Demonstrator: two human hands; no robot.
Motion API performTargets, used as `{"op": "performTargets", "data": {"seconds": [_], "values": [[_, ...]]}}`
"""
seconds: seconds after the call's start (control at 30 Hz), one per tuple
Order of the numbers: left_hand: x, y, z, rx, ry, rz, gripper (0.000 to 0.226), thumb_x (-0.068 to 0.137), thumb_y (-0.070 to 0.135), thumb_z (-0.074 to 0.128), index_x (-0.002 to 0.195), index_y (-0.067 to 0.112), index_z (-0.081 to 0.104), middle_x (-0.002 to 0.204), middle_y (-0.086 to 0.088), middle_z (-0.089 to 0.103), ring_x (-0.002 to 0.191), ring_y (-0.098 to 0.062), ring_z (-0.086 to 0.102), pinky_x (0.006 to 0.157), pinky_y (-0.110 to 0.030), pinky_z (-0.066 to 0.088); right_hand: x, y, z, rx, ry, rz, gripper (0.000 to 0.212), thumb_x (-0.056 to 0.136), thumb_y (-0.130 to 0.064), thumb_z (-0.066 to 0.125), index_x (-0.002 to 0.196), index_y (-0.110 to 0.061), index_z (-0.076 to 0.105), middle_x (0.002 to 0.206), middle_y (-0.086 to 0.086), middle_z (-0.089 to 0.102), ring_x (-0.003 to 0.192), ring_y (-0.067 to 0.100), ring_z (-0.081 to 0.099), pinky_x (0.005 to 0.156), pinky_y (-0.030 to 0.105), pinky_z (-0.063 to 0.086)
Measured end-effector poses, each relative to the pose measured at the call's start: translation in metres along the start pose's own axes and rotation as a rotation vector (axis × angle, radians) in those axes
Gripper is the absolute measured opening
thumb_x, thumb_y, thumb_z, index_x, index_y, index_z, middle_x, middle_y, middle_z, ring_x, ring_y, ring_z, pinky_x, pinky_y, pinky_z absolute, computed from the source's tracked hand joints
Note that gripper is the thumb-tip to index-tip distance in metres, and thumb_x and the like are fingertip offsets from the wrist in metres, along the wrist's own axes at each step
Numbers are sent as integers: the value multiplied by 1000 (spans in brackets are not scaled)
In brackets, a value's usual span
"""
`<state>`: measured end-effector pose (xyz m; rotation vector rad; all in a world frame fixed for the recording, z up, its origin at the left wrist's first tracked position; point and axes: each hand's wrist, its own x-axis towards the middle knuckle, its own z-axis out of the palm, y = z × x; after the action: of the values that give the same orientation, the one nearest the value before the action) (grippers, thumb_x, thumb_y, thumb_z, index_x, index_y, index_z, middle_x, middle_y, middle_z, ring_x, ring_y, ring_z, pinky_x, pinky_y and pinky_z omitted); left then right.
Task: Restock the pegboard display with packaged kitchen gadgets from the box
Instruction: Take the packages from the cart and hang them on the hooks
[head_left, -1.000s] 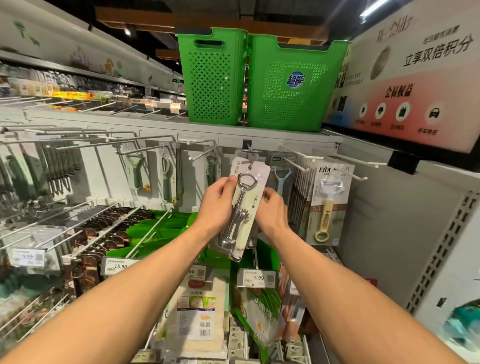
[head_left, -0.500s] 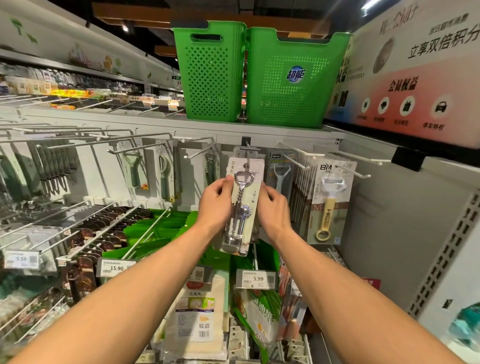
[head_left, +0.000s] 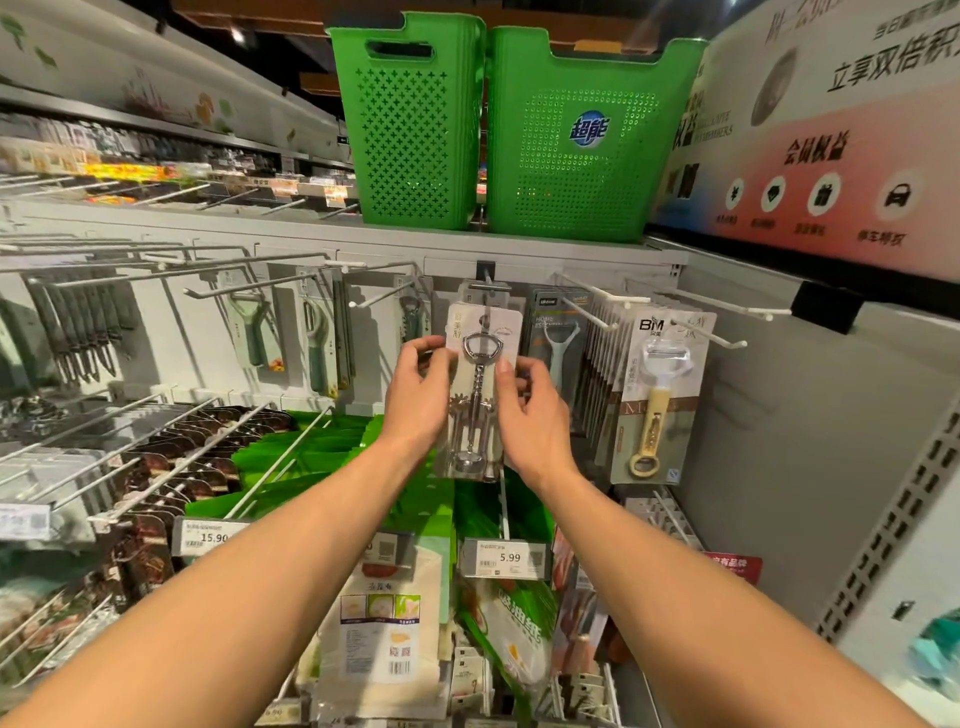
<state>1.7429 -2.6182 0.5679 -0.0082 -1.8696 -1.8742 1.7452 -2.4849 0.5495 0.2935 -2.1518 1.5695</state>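
Observation:
A packaged metal corkscrew (head_left: 480, 364) on a white card hangs upright in front of the pegboard (head_left: 197, 343), its top hole at a dark hook (head_left: 486, 283). My left hand (head_left: 418, 400) grips the card's left edge. Against the right edge my right hand (head_left: 535, 415) holds it, thumb on the front. Whether the card sits fully on the hook is unclear. The box is not in view.
Two green baskets (head_left: 415, 130) stand on the shelf above. To the right hang a row of peeler packs (head_left: 660, 395) and a white peeler (head_left: 558, 348). Bare hooks (head_left: 722, 335) jut forward at right and left. Price tags (head_left: 506, 558) and green bags hang below.
Both hands lifted the corkscrew pack up and straightened it from a tilt, bringing its top to the hook.

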Motion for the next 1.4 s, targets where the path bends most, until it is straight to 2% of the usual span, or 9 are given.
{"op": "performTargets", "data": {"seconds": [0.07, 0.17, 0.3, 0.43, 0.6, 0.77, 0.97, 1.27, 1.4], "values": [[4, -4, -2, 4, -24, -3, 31, 106, 26, 59, 136, 21, 59, 127, 3, 68, 117, -11, 63, 103, -32, 52, 2, 3, 3, -8, -6, 2, 39, 105, -55, 45, 127, -26, 57, 96, -8, 68, 77, 5, 63, 67, 23, 46], [4, -8, -2, 67, -48, 49, 37, 104, 25, 63, 140, 15, 60, 124, 5, 69, 109, 0, 63, 88, -14, 50, 6, 5, 9, -11, 1, 9, 31, 107, -49, 44, 122, -27, 58, 92, -8, 69, 80, 7, 63, 68, 25, 45], [13, -19, -4, 76, -32, 95, 32, 100, 23, 71, 131, 15, 66, 116, 1, 73, 109, -11, 69, 98, -26, 55, 16, 7, 19, -27, 52, 21, 28, 109, -47, 41, 117, -27, 59, 91, -14, 66, 83, 1, 61, 70, 26, 43], [30, -21, -2, 106, -22, 68, 31, 99, 27, 73, 127, 15, 66, 105, 5, 71, 97, -5, 67, 80, -7, 51, 35, 13, 29, -72, 84, 58, 36, 108, -49, 40, 124, -24, 61, 105, -2, 72, 93, 17, 67, 76, 31, 46], [57, -31, 6, 182, 6, 48, 30, 98, 37, 73, 122, 23, 65, 104, 4, 72, 102, -13, 70, 91, -27, 57, 62, 19, 39, -168, 147, 82, 44, 107, -49, 41, 130, -18, 63, 120, 13, 65, 110, 31, 62, 90, 38, 46], [84, -44, 16, 187, 16, 14, 26, 94, 42, 76, 113, 30, 64, 103, 3, 74, 100, -18, 73, 97, -43, 60, 87, 28, 46, -217, 160, 118, 44, 106, -50, 42, 123, -15, 64, 117, 13, 67, 112, 34, 62, 90, 40, 47], [104, -51, 26, 212, 37, -22, 28, 92, 38, 78, 114, 25, 65, 91, 6, 69, 90, -17, 70, 92, -41, 61, 106, 32, 51, -239, 139, 177, 46, 106, -49, 42, 125, -12, 62, 123, 13, 68, 119, 32, 60, 97, 38, 45], [79, -37, 19, 238, 72, 20, 37, 95, 33, 74, 129, 22, 62, 124, 3, 71, 114, -13, 66, 105, -31, 51, 77, 19, 35, -138, 176, 235, 32, 106, -41, 46, 117, -17, 65, 111, 9, 73, 106, 30, 67, 88, 33, 48], [51, -19, 19, 246, 28, -7, 29, 101, 25, 68, 129, 20, 63, 119, 5, 68, 105, -11, 65, 93, -26, 51, 50, 5, 17, -108, 193, 235, 28, 106, -35, 50, 117, -15, 65, 112, 8, 73, 104, 27, 67, 86, 28, 46]]}}
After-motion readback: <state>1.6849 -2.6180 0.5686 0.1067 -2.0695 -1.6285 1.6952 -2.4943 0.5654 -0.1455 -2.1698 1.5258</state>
